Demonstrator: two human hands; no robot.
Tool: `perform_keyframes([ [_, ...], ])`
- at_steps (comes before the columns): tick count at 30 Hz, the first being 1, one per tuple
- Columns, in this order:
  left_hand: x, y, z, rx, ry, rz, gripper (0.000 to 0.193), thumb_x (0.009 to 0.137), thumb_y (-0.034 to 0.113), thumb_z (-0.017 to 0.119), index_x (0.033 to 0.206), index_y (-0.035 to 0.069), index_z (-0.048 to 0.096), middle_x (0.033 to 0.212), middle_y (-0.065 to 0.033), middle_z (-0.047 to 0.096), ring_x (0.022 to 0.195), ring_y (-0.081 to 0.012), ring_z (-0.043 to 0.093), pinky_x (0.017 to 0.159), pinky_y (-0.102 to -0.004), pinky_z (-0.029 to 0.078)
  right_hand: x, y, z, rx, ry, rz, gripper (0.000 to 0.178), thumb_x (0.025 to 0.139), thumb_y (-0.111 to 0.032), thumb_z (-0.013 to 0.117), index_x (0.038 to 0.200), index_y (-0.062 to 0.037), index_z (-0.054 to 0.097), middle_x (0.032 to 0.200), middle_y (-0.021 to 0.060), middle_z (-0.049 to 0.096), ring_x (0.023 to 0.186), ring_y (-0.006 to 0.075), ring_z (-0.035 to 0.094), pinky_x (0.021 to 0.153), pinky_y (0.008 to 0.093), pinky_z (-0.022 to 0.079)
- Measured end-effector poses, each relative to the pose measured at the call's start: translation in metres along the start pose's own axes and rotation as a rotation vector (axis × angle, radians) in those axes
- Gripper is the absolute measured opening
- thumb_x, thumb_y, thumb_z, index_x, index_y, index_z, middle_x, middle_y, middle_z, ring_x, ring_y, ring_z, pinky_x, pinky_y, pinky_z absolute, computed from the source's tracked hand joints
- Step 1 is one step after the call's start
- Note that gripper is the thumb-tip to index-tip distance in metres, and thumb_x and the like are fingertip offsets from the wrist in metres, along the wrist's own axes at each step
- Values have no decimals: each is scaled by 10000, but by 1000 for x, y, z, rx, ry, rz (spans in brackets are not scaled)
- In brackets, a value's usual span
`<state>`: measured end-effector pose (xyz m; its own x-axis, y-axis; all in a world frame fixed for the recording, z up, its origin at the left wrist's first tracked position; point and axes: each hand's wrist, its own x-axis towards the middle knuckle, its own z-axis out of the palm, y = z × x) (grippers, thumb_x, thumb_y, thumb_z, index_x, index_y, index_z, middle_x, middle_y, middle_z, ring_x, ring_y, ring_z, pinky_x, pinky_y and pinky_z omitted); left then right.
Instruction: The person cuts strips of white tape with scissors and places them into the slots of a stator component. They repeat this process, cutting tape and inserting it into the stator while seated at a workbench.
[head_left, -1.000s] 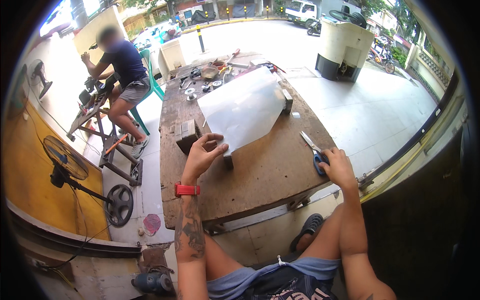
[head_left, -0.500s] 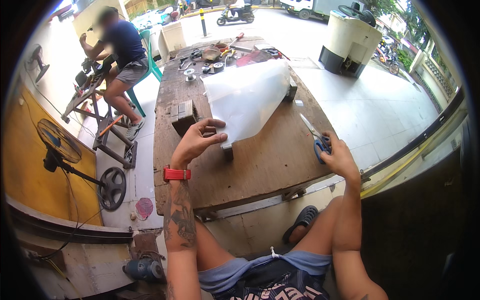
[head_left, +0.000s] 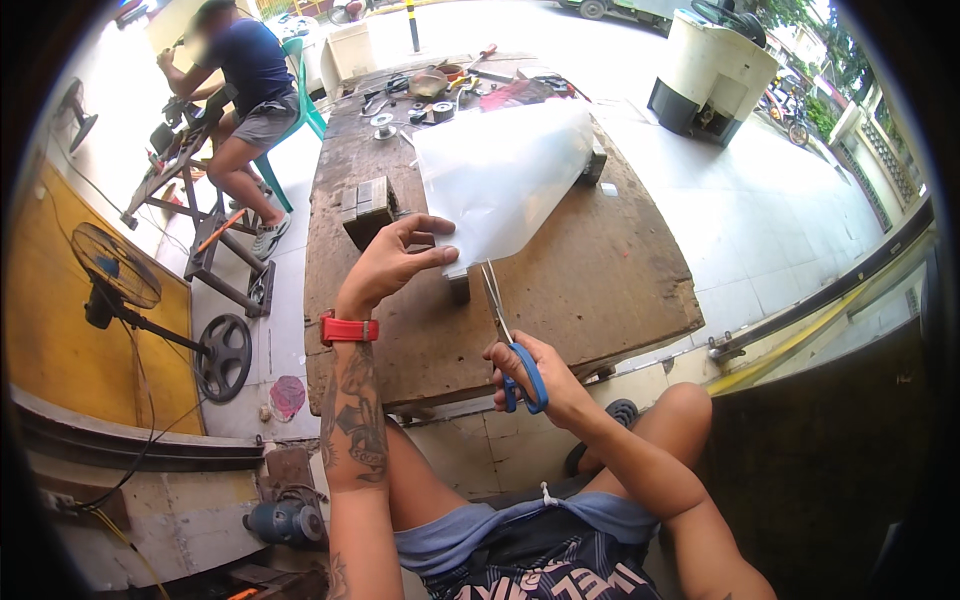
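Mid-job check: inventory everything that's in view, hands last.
Table: 1, brown, centre
Translucent sheet: 1, whitish, over the table
Blocks: 3, brownish, around the sheet
Scissors: 1, blue-handled, by the sheet's near edge
Spools and small tools: several, mixed, table's far end
Seated person: 1, blue top, upper left
Chair: 1, green, under that person
Standing fan: 1, black, left
Tub: 1, cream, upper right
Motor-like device: 1, bluish, lower left
Left hand: 1, red watch, at sheet's near corner
Right hand: 1, bare, gripping the scissors
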<state>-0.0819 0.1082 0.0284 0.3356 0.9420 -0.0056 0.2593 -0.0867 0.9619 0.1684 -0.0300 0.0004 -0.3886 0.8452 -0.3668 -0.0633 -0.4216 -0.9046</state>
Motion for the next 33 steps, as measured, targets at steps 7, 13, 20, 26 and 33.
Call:
perform_keyframes([
  [7,2,-4,0,-13,4,15,509,866,281,881,1271,36,695,1236,-91,700,1140,-196,655,1009,-338,522,13,-5,11,-92,27,-79,567,933,-572,758,1019,-28,626,746,3,573,588,69,590,548,239,509],
  [13,3,-7,1,2,16,54,541,857,280,885,1287,23,683,1261,-114,717,1164,-219,674,1000,-362,530,15,-8,13,-55,31,-79,575,923,-589,761,1005,-37,624,744,-1,572,587,71,591,544,237,506],
  [20,2,-7,0,-22,3,14,544,875,269,877,1308,21,662,1236,-118,701,1173,-189,639,1040,-341,499,15,-11,13,42,-17,-50,580,940,-614,725,1035,-52,617,793,10,581,598,81,605,570,244,527],
  [26,1,-7,1,-61,-7,16,547,872,266,881,1308,21,660,1237,-118,698,1179,-195,639,1042,-342,501,17,-10,13,26,-26,-46,550,959,-594,709,1047,-60,611,800,16,583,609,91,620,575,249,536],
  [33,2,-7,0,-26,-3,19,564,865,282,887,1309,19,660,1242,-127,696,1181,-203,642,1038,-344,508,18,-8,13,10,-30,-33,513,989,-561,686,1082,-63,601,811,22,586,618,107,633,574,263,538],
])
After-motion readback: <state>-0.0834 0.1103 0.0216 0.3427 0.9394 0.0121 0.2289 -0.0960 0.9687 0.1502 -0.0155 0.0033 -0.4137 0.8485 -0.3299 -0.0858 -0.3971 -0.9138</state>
